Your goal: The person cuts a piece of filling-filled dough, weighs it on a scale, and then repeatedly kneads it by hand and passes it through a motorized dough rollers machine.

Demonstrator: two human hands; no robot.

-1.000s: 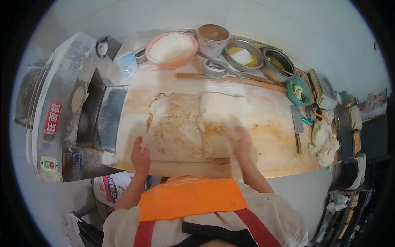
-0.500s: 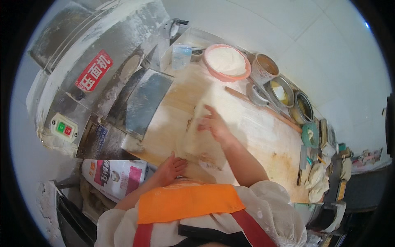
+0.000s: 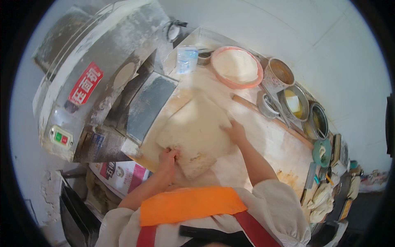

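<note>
A broad, pale sheet of dough (image 3: 201, 119) lies on the floured wooden board in front of me, its near end rough and folded over. My left hand (image 3: 168, 159) is closed, pinching the near left edge of the dough between thumb and fingers. At the right edge, my right hand (image 3: 235, 132) grips the dough, with its fingertips partly hidden. Just left of the sheet is the grey metal plate (image 3: 150, 109) of a flour-dusted dough press (image 3: 111, 45).
A pink basin of flour (image 3: 236, 66) stands at the back, beside a bucket (image 3: 279, 74) and metal pots (image 3: 294, 103). A long rolling pin (image 3: 275, 121) lies before them. On the right are a green bowl (image 3: 321, 151), a knife (image 3: 309, 177) and a cloth (image 3: 321, 203).
The dough now lies spread wider across the board. My left hand has moved forward onto its near edge. My right hand has gone from above the dough to its right edge.
</note>
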